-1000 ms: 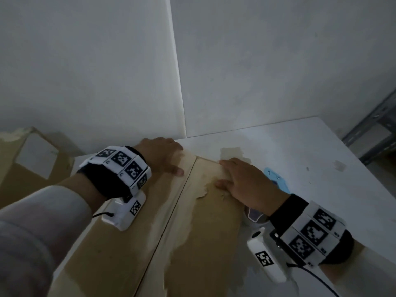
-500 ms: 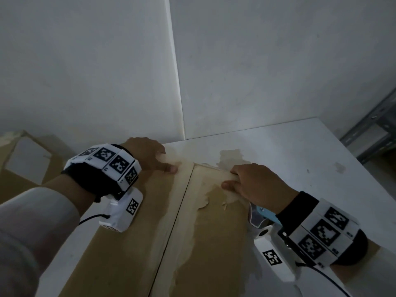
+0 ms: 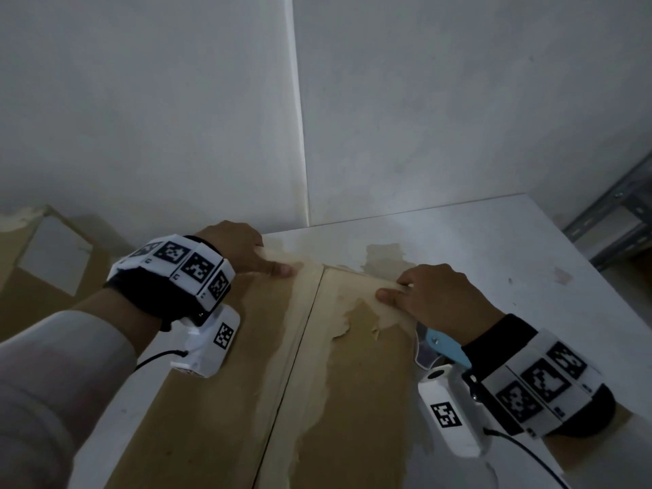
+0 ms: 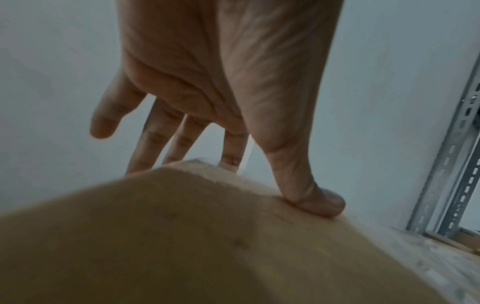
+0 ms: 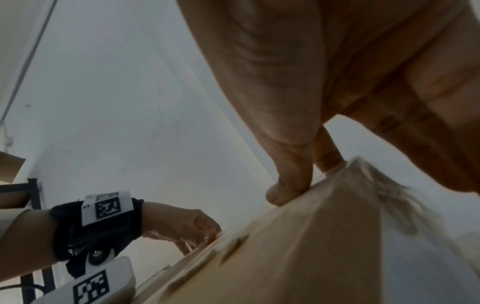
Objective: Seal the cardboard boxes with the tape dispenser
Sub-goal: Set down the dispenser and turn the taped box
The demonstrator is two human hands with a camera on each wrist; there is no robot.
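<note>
A brown cardboard box [image 3: 218, 400] lies on the white table with both top flaps down and a narrow seam between them; torn pale patches mark the right flap. My left hand [image 3: 268, 255] grips the far edge of the left flap, thumb on top and fingers over the edge. My right hand [image 3: 398, 287] pinches the far edge of the right flap the same way. The blue tape dispenser [image 3: 439, 342] lies on the table under my right wrist, partly hidden. The wrist views show the left hand [image 4: 241, 144] and right hand [image 5: 303, 176] on the box [image 4: 182, 246] [image 5: 298, 257].
A second cardboard box [image 3: 42, 277] with a white label stands at the left against the wall. The white table [image 3: 494, 248] runs to the right. A metal rack [image 3: 617, 227] stands at the far right, and white wall panels rise close behind the table.
Both hands lay flatter on the flaps a second ago; they have slid to the far edge and now grip it. The dispenser, seen beyond my right hand before, is now under the wrist.
</note>
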